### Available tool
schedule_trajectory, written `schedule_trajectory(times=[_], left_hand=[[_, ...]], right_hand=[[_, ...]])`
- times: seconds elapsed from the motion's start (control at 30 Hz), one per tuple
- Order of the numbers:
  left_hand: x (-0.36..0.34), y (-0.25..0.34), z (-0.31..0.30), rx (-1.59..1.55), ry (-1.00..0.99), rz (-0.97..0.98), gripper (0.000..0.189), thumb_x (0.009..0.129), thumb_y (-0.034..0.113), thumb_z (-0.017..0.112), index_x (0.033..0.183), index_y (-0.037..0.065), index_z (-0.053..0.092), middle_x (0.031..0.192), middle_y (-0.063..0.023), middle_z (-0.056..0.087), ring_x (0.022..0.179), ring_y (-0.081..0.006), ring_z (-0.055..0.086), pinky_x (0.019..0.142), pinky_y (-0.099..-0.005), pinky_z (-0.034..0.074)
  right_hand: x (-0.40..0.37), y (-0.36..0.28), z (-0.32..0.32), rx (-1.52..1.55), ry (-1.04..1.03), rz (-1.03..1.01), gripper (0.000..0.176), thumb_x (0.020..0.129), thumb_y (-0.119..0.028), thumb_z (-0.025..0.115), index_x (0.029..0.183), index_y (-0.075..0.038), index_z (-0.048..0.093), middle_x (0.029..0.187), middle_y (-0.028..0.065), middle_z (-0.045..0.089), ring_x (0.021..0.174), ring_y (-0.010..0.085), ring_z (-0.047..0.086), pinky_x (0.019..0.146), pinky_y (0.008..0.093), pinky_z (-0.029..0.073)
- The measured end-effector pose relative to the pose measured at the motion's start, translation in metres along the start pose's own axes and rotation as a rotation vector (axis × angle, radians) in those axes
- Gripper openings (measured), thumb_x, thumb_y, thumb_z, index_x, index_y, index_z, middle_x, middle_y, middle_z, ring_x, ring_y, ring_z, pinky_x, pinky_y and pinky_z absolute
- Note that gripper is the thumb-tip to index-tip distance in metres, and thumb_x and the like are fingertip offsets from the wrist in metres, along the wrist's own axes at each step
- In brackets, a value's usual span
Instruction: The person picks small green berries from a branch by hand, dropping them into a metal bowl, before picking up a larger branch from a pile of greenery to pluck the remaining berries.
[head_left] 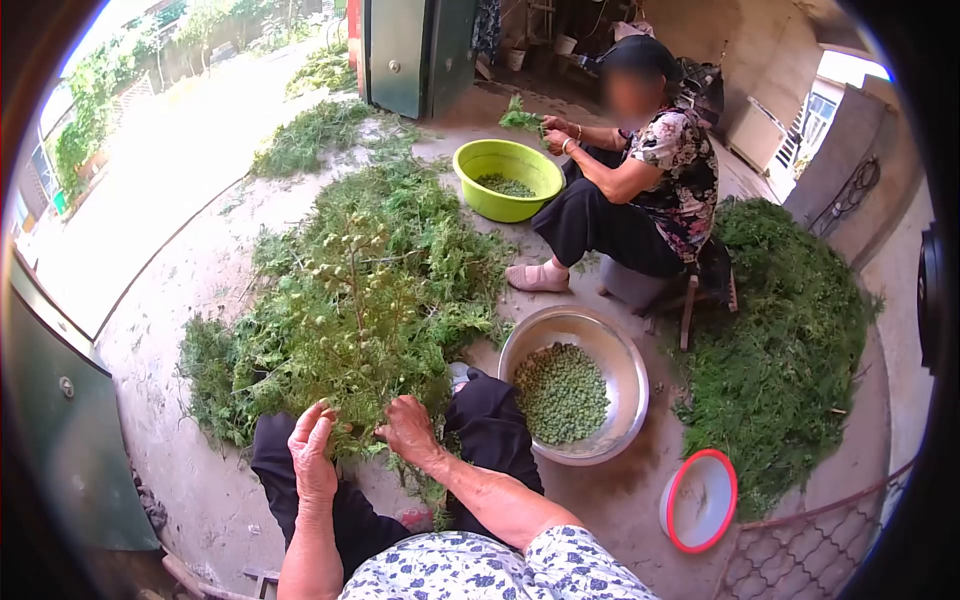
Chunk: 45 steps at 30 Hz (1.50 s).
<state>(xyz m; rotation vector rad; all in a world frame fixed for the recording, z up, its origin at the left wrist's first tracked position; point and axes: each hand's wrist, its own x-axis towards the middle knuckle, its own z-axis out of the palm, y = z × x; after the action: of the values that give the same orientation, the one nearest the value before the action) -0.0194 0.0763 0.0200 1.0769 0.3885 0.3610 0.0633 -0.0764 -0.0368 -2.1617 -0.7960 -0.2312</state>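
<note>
My left hand (312, 445) is raised over my left knee, its fingertips pinched together on a small green seed cone (325, 402). To its right, my right hand (408, 428) is closed around the lower part of a leafy evergreen branch (352, 290), which carries clusters of pale green cones and stands up in front of me. Part of the stem is hidden by the foliage and my fingers. Beside my right knee sits a wide metal basin (630, 420) holding many loose green cones (562, 395).
Cut greenery (390, 200) covers the floor ahead, and another heap (780, 350) lies at right. A seated person (640, 180) holds a sprig over a lime-green tub (475, 200) with cones inside. A red-rimmed white basin (700, 500) rests near a metal lattice (800, 550).
</note>
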Motion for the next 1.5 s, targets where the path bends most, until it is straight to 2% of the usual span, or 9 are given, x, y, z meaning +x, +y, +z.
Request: schedule_trajectory(times=[0.27,0.47,0.53,0.6,0.73,0.77,1.0,1.33,1.5], left_hand=[[-0.006,0.006,0.026,0.149,0.016,0.019,0.028,0.087,0.012,0.057,0.113,0.001,0.056,0.098,-0.0058,0.063,0.080,-0.0106,0.060,0.066,-0.0215,0.046],[-0.017,0.019,0.041,0.313,-0.007,0.198,0.028,0.084,0.009,0.062,0.110,-0.001,0.059,0.106,-0.0065,0.061,0.095,-0.0133,0.056,0.085,-0.0257,0.043],[-0.020,0.037,0.053,0.966,0.029,0.753,0.022,0.077,0.005,0.065,0.099,0.003,0.064,0.106,-0.0105,0.061,0.100,-0.0258,0.055,0.086,-0.0325,0.043],[-0.024,0.052,0.066,1.049,-0.017,0.927,0.022,0.074,0.002,0.067,0.096,0.003,0.065,0.104,-0.0095,0.062,0.097,-0.0262,0.056,0.085,-0.0328,0.044],[-0.007,0.044,0.082,0.597,-0.100,0.465,0.021,0.081,0.006,0.064,0.101,0.000,0.062,0.102,-0.0110,0.063,0.091,-0.0175,0.061,0.080,-0.0268,0.048],[-0.001,0.045,0.085,0.417,-0.137,0.138,0.028,0.084,0.009,0.062,0.109,-0.003,0.057,0.105,-0.0093,0.061,0.096,-0.0140,0.058,0.085,-0.0269,0.046],[0.066,0.037,0.115,-0.036,0.032,0.136,0.023,0.083,0.013,0.064,0.103,0.003,0.058,0.093,-0.0007,0.061,0.085,-0.0080,0.053,0.079,-0.0237,0.041],[0.177,0.033,0.089,-0.355,0.133,0.008,0.018,0.083,0.000,0.057,0.101,0.001,0.062,0.085,-0.0083,0.064,0.075,-0.0183,0.062,0.070,-0.0319,0.051],[0.203,0.020,0.083,-0.314,0.030,-0.010,0.018,0.082,0.004,0.059,0.099,-0.002,0.061,0.081,-0.0077,0.063,0.071,-0.0184,0.060,0.071,-0.0316,0.048]], right_hand=[[0.005,-0.002,-0.023,-0.261,-0.150,0.196,0.030,0.065,-0.031,0.073,0.075,-0.004,0.066,0.081,0.0111,0.060,0.086,0.0278,0.055,0.079,0.0421,0.038],[0.005,-0.001,-0.026,-0.231,-0.119,0.197,0.027,0.067,-0.027,0.072,0.076,-0.003,0.065,0.081,0.0115,0.059,0.086,0.0279,0.054,0.081,0.0420,0.036],[0.005,-0.001,-0.027,-0.221,-0.117,0.187,0.025,0.067,-0.024,0.072,0.076,-0.003,0.064,0.081,0.0114,0.059,0.087,0.0279,0.053,0.083,0.0422,0.035],[0.006,-0.005,-0.030,-0.193,-0.115,0.190,0.023,0.067,-0.023,0.071,0.076,-0.003,0.064,0.081,0.0115,0.059,0.087,0.0281,0.053,0.083,0.0426,0.035],[0.010,-0.009,-0.031,-0.189,-0.095,0.183,0.023,0.066,-0.022,0.072,0.075,-0.003,0.064,0.080,0.0117,0.059,0.086,0.0286,0.053,0.084,0.0434,0.034],[0.011,-0.010,-0.033,-0.212,-0.110,0.189,0.022,0.066,-0.021,0.072,0.075,-0.002,0.064,0.080,0.0117,0.059,0.086,0.0288,0.053,0.084,0.0433,0.034],[0.032,-0.014,-0.037,-0.326,-0.069,0.074,0.024,0.063,-0.021,0.074,0.071,-0.002,0.061,0.075,0.0131,0.056,0.082,0.0294,0.053,0.081,0.0427,0.035],[0.097,0.002,-0.006,-0.324,-0.230,0.157,0.021,0.065,-0.018,0.072,0.075,-0.003,0.064,0.081,0.0135,0.060,0.086,0.0292,0.054,0.088,0.0452,0.033],[0.137,0.024,-0.009,-0.137,-0.659,0.272,0.029,0.065,-0.020,0.074,0.082,0.000,0.064,0.085,0.0158,0.061,0.083,0.0323,0.059,0.074,0.0424,0.044]])
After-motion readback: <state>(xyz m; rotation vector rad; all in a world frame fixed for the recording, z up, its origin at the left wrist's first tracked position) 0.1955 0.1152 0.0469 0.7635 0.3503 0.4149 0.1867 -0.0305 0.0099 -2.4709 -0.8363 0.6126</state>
